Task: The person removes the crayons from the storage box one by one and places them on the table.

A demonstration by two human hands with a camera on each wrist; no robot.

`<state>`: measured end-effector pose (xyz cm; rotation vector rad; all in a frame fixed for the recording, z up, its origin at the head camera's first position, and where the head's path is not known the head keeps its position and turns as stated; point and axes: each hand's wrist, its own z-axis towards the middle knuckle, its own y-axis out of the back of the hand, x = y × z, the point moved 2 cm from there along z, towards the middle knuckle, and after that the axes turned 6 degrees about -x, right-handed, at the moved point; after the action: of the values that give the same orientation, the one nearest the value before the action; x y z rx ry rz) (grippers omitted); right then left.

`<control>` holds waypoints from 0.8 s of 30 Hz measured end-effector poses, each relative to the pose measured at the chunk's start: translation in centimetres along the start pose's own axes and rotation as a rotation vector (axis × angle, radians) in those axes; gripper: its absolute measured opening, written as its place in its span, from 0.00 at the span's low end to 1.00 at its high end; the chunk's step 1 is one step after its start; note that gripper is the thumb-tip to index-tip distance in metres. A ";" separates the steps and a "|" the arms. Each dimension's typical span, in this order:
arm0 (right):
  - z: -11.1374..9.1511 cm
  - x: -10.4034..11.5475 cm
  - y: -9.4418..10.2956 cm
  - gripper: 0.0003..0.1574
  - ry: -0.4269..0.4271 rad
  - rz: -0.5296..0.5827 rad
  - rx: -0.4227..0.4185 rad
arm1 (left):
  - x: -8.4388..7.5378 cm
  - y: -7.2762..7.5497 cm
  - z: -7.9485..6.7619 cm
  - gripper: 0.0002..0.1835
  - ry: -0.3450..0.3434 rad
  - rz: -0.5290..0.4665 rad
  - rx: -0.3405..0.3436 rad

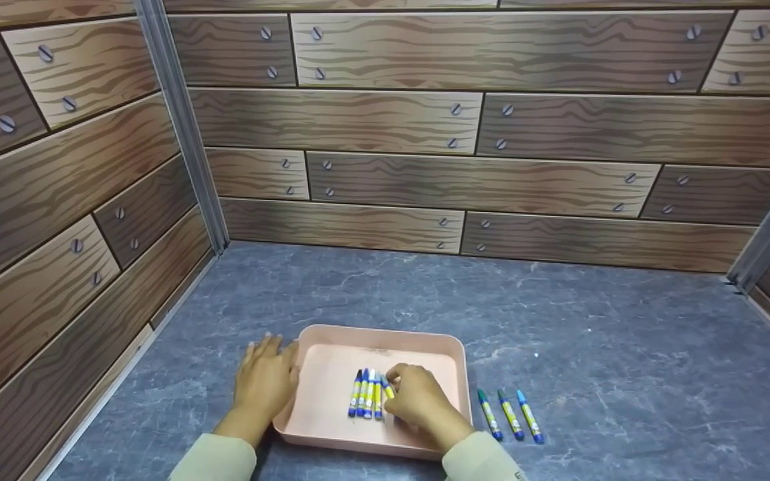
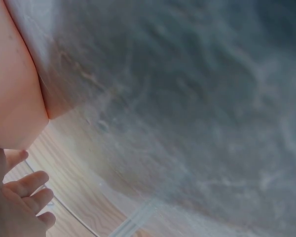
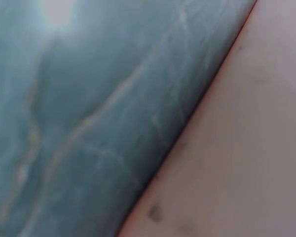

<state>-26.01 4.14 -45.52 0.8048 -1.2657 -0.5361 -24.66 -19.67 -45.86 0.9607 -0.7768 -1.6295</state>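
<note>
A shallow pink tray lies on the table, shown in part in both wrist views. My left hand is at its left rim, fingers extended; in the left wrist view these fingers are beside the tray wall. Inside the tray, several yellow-wrapped crayons lie side by side in a row. My right hand reaches over the tray and pinches a crayon at the row's right end, partly hidden by the fingers. The right wrist view shows only tray wall and table, no hand.
Outside the tray on the right lie a dark green crayon, another green crayon and a light blue crayon. The blue-grey marbled table is bounded by wood-patterned walls at the back and sides.
</note>
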 end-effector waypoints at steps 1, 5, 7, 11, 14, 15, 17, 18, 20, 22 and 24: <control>0.0 -0.1 0.1 0.28 0.002 0.005 0.001 | 0.0 0.0 0.0 0.20 -0.001 0.001 -0.001; 0.0 -0.3 0.4 0.27 0.013 0.041 0.007 | 0.0 0.0 0.1 0.20 -0.002 0.013 -0.002; -0.1 -0.3 0.7 0.26 0.012 0.080 0.010 | -0.1 0.0 0.1 0.20 -0.002 0.019 0.002; -0.2 -0.1 1.7 0.28 0.014 0.169 0.005 | -0.1 -0.1 0.1 0.21 -0.002 0.026 0.015; -0.4 0.1 2.7 0.30 0.003 0.237 0.003 | -0.1 -0.1 0.0 0.21 0.004 0.029 0.026; -0.5 0.2 3.0 0.31 -0.002 0.258 0.002 | -0.1 -0.2 0.0 0.21 0.006 0.030 0.028; -0.7 0.3 3.7 0.31 -0.011 0.301 -0.004 | -0.1 -0.2 0.0 0.21 0.008 0.028 0.029; -0.7 0.4 4.1 0.31 -0.016 0.325 -0.004 | -0.1 -0.1 0.0 0.21 0.008 0.027 0.028; -0.7 0.3 4.9 0.32 -0.011 0.369 -0.014 | -0.1 -0.1 0.0 0.21 0.006 0.027 0.025; -0.7 0.2 5.7 0.33 -0.009 0.415 -0.021 | -0.1 -0.1 0.0 0.21 -0.001 0.028 0.014; -0.8 -0.2 6.6 0.33 -0.013 0.443 -0.031 | -0.1 -0.1 0.1 0.21 -0.008 0.029 0.003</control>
<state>-25.77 8.58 -40.56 0.4720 -1.3932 -0.2023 -24.75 -19.54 -45.90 0.9416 -0.7960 -1.6088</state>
